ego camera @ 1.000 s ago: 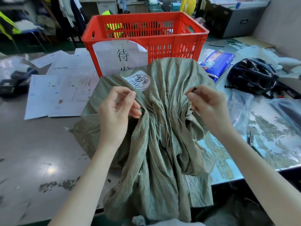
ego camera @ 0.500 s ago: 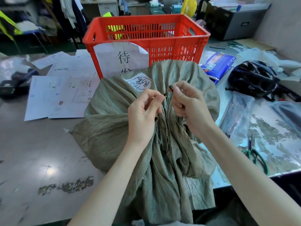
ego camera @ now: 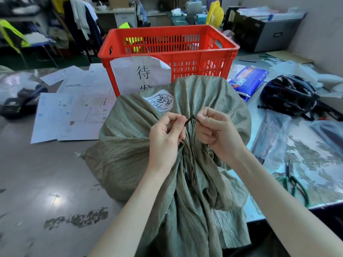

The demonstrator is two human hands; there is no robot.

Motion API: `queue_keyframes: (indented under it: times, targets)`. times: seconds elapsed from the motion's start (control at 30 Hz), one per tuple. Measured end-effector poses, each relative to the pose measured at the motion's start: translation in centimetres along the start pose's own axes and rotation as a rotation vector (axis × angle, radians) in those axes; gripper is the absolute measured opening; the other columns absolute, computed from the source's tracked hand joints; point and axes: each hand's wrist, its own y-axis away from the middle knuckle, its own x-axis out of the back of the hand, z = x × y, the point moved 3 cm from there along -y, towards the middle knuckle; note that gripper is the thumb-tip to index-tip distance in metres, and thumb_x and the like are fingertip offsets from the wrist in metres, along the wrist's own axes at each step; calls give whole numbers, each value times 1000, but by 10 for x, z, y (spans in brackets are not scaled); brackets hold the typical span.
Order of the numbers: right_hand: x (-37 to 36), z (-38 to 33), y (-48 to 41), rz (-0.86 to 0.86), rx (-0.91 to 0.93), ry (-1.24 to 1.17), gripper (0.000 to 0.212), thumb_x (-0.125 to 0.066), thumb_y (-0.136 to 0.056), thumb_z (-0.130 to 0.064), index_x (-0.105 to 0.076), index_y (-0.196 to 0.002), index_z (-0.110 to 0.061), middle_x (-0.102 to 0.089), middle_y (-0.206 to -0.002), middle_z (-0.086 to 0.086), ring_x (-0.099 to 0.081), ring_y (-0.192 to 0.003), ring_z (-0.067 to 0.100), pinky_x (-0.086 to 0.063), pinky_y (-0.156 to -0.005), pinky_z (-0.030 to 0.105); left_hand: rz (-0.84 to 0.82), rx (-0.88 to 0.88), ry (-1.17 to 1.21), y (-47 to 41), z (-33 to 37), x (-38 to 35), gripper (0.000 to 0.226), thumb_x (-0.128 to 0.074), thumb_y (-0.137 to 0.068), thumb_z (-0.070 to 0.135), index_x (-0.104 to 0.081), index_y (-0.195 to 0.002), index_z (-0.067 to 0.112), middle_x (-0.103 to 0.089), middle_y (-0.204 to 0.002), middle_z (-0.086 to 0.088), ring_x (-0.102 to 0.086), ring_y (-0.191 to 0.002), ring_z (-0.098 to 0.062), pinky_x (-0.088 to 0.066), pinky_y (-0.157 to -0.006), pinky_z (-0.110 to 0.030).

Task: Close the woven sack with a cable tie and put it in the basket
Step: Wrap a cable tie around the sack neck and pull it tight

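Observation:
A grey-green woven sack (ego camera: 130, 154) lies on the table in front of me, its neck gathered into folds that hang over the near edge. A white handwritten label (ego camera: 160, 102) sits on its top. Above the gathered neck, my left hand (ego camera: 165, 134) and my right hand (ego camera: 215, 130) each pinch one end of a thin dark cable tie (ego camera: 190, 120). The two ends meet between my fingertips. Where the tie runs around the neck is hidden by the folds. The red plastic basket (ego camera: 185, 32) stands just behind the sack, with a paper sign taped to its front.
Printed sheets (ego camera: 74, 112) lie to the left, with a dark device (ego camera: 20, 102) beyond them. On the right are a black bicycle helmet (ego camera: 287, 95), a blue packet (ego camera: 248, 80), clear plastic bags (ego camera: 269, 141) and green-handled pliers (ego camera: 293, 182) near the table edge.
My hands were apart over the sack a second ago. They have come together above the gathered neck, and the two ends of the cable tie now meet between them.

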Motion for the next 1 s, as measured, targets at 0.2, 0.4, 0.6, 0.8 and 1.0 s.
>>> queue_keyframes:
  times: [0.2, 0.4, 0.6, 0.8, 1.0]
  targets:
    - [-3, 1, 4, -33, -2, 37, 12, -52, -85, -7, -47, -74, -10, -30, -48, -6, -21, -41, 6, -10, -40, 20, -37, 13, -23, 3, -2, -1, 19, -53, -95, 14, -56, -77, 12, -46, -55, 1, -34, -45, -3, -28, -47, -13]
    - [-1, 5, 6, -30, -5, 113, 16, -53, -87, -5, -50, -72, -11, -31, -48, -7, -22, -41, 5, -18, -37, 14, -38, 25, -18, 3, -5, -2, 20, -53, -96, 15, -55, -76, 15, -46, -53, 7, -35, -47, -5, -28, -47, -14]
    - [-6, 10, 8, 13, 39, 161, 14, -59, -84, -3, -49, -77, -11, -33, -50, -3, -22, -43, 7, -14, -40, 18, -11, 51, 70, 6, -9, -4, 16, -48, -91, 17, -48, -74, 14, -44, -55, 5, -37, -49, -5, -30, -48, -13]
    - [-4, 13, 7, 75, 83, 164, 25, -58, -85, 5, -42, -77, -13, -37, -53, 3, -31, -42, 11, -20, -39, 20, -52, 14, 58, 7, -11, 0, 10, -52, -86, 12, -47, -77, 10, -47, -63, -6, -40, -53, -7, -33, -53, -16]
    - [1, 6, 10, 174, 189, 215, 11, -56, -79, -3, -47, -76, -8, -46, -68, 11, -42, -64, 19, -37, -63, 26, -44, -53, -97, 10, -12, 1, 13, -57, -87, 20, -50, -76, 17, -49, -62, 5, -44, -57, -11, -35, -58, -30]
